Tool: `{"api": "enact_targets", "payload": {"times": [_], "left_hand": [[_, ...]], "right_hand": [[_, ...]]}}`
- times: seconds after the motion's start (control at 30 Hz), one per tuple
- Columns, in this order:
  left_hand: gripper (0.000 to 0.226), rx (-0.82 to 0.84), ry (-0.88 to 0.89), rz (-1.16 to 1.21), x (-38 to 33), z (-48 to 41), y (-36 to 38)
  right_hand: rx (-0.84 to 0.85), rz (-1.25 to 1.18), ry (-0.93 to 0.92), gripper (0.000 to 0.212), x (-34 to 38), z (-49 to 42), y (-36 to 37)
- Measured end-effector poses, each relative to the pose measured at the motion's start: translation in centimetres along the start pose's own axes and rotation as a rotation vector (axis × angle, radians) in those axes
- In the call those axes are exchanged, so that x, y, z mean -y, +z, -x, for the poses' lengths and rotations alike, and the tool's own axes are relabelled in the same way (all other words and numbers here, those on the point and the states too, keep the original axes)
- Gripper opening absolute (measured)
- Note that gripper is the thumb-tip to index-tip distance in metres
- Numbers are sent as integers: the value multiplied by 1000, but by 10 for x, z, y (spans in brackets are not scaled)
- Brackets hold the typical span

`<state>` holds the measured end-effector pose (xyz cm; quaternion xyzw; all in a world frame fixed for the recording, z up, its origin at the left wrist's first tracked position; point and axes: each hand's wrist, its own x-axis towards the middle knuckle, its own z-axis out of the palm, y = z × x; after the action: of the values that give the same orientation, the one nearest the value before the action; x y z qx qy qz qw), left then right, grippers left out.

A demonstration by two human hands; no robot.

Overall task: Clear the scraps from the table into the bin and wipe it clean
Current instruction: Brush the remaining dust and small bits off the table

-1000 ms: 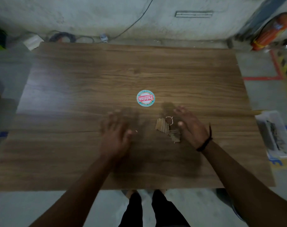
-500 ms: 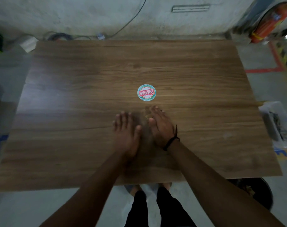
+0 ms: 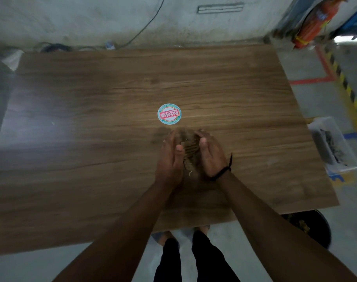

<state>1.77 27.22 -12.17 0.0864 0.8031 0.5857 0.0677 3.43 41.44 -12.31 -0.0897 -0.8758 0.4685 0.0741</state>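
A small pile of corrugated cardboard scraps (image 3: 190, 153) with a bit of wire lies on the wooden table (image 3: 92, 119), just in front of the centre. My left hand (image 3: 169, 159) and my right hand (image 3: 211, 155) stand on edge on either side of the pile, palms facing each other, pressing the scraps between them. Their fingers point away from me and are nearly straight; the right fingertips bend slightly over the far end of the pile. A black round bin (image 3: 314, 226) stands on the floor below the table's near right corner.
A round red and teal sticker (image 3: 169, 113) sits on the table just beyond my hands. A white tray (image 3: 324, 131) with dark material lies on the floor to the right. A red fire extinguisher (image 3: 314, 23) leans at the back right. Cables run along the far wall.
My hands were apart with the scraps lying loose beside the right one. They swept together and now hold the scraps gathered between the palms.
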Motion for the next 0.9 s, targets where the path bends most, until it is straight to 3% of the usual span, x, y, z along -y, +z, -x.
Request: {"api": "enact_targets", "payload": {"times": [0.07, 0.13, 0.3, 0.4, 0.5, 0.6, 0.8, 0.9], "left_hand": [[67, 41, 1, 41, -9, 5, 16], [66, -26, -15, 96, -16, 9, 29], [68, -124, -81, 394, -7, 2, 37], [77, -186, -171, 637, -7, -1, 35], [63, -253, -266, 790, -13, -4, 32], [50, -273, -361, 902, -16, -8, 29], [33, -162, -547, 1031, -17, -9, 27], [31, -87, -586, 1102, -23, -9, 28]], "right_hand": [[14, 14, -23, 70, 7, 6, 9], [-32, -93, -7, 58, 12, 15, 17], [-290, -660, 189, 51, 17, 17, 40], [-412, -829, 218, 52, 21, 16, 47], [-415, -837, 226, 40, 19, 15, 50], [-387, -755, 222, 44, 22, 16, 50], [-342, -652, 204, 46, 24, 16, 54], [-359, -691, 226, 33, 25, 16, 54]]}}
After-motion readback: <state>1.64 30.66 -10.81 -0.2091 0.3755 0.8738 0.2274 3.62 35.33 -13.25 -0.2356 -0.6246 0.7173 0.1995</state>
